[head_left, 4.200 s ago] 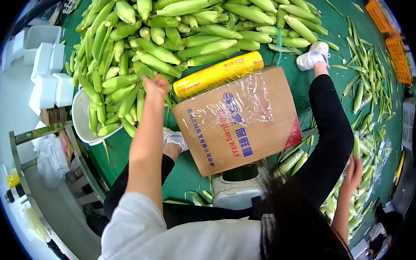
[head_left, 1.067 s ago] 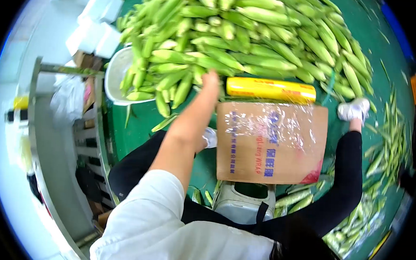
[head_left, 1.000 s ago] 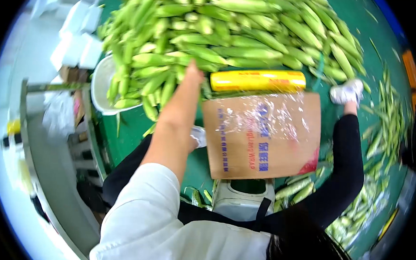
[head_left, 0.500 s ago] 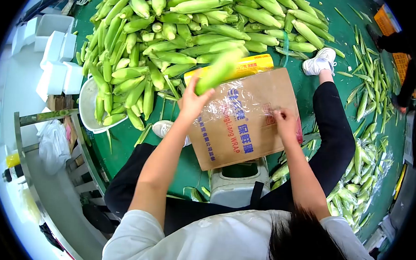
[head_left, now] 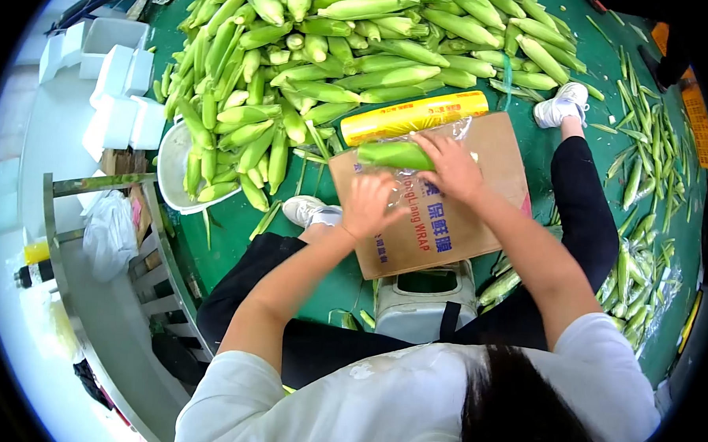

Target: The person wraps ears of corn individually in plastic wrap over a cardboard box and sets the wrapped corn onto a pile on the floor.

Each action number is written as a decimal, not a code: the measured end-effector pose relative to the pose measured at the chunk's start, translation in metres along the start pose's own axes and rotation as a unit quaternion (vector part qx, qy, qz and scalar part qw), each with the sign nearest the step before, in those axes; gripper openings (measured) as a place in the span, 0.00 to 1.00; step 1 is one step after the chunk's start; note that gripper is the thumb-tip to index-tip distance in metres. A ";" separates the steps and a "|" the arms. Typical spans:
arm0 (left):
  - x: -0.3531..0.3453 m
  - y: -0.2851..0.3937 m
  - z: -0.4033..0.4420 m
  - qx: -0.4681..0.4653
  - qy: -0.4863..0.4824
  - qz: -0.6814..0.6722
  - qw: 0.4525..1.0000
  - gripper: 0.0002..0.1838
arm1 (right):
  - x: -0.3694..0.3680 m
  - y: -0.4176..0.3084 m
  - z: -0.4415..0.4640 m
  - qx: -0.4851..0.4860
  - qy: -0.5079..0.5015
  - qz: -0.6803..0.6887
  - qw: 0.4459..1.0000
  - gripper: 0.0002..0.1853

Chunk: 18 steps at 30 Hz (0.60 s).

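An ear of corn (head_left: 395,155) in its green husk lies crosswise on the upper part of a cardboard box (head_left: 464,242) with printed lettering. My right hand (head_left: 453,168) grips its right end, fingers over the top. Just below the corn is my left hand (head_left: 368,203), slightly blurred, with thumb and fingers apart and nothing in it. Clear plastic film (head_left: 453,129) shows around the corn and my right hand. Against the box's far edge rests a yellow roll of wrap (head_left: 414,118).
A large heap of corn (head_left: 361,55) fills the floor ahead, spilling into a white tub (head_left: 179,166) at left. Film-wrapped corn (head_left: 632,284) and loose husks (head_left: 652,171) lie right. A grey stool (head_left: 426,299) stands under the box. White foam boxes (head_left: 126,104) are stacked left.
The corn has come down from my raised left hand onto the box. My left hand has let go and drawn back; my right hand has moved left onto the corn's end. The view has shifted slightly.
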<state>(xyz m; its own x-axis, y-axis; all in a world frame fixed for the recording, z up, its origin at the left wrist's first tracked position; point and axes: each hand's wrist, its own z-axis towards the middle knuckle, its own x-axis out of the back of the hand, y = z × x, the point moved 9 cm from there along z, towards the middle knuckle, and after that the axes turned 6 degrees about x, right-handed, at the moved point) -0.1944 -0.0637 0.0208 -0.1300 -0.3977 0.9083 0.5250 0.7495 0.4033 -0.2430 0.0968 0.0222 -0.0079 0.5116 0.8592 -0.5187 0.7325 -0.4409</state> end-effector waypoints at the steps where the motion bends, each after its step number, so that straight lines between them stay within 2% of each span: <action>1: 0.000 -0.004 -0.006 0.046 0.022 -0.003 0.999 0.23 | -0.002 0.001 0.003 0.021 -0.025 -0.005 0.999 0.38; 3: -0.002 -0.008 -0.011 0.131 0.071 -0.010 0.989 0.18 | -0.011 0.006 0.007 0.033 -0.057 0.009 0.998 0.37; 6: -0.023 -0.032 -0.009 0.115 0.094 0.025 0.989 0.14 | -0.010 0.017 0.003 0.004 -0.040 0.064 0.997 0.38; 7: -0.005 -0.025 -0.005 0.052 0.138 0.023 0.989 0.09 | -0.006 0.020 -0.001 -0.018 -0.035 0.111 0.993 0.38; 10: -0.021 -0.061 -0.030 0.117 -0.048 -0.165 0.978 0.06 | -0.005 0.027 -0.029 -0.015 -0.030 0.139 0.990 0.40; 11: 0.022 -0.038 -0.025 0.007 0.011 -0.142 0.990 0.04 | 0.003 0.020 -0.042 -0.004 -0.045 0.159 0.986 0.40; 12: 0.037 -0.032 -0.028 -0.019 -0.034 -0.138 0.990 0.03 | 0.003 0.007 -0.057 0.015 -0.086 0.132 0.987 0.40; 14: 0.048 -0.013 -0.031 -0.026 -0.109 -0.189 0.976 0.08 | -0.003 -0.021 -0.085 0.066 -0.169 0.077 0.980 0.40; 18: -0.020 -0.017 -0.007 -0.003 -0.165 -0.234 0.958 0.09 | -0.005 -0.054 -0.101 0.047 -0.185 0.084 0.978 0.36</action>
<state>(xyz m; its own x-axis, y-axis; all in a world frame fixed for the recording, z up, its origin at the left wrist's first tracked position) -0.1951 -0.0718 -0.0044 -0.6112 -0.4995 0.6140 0.3486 0.5266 0.7754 -0.1290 0.1002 0.0160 -0.3997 0.4102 0.8197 -0.5591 0.5996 -0.5726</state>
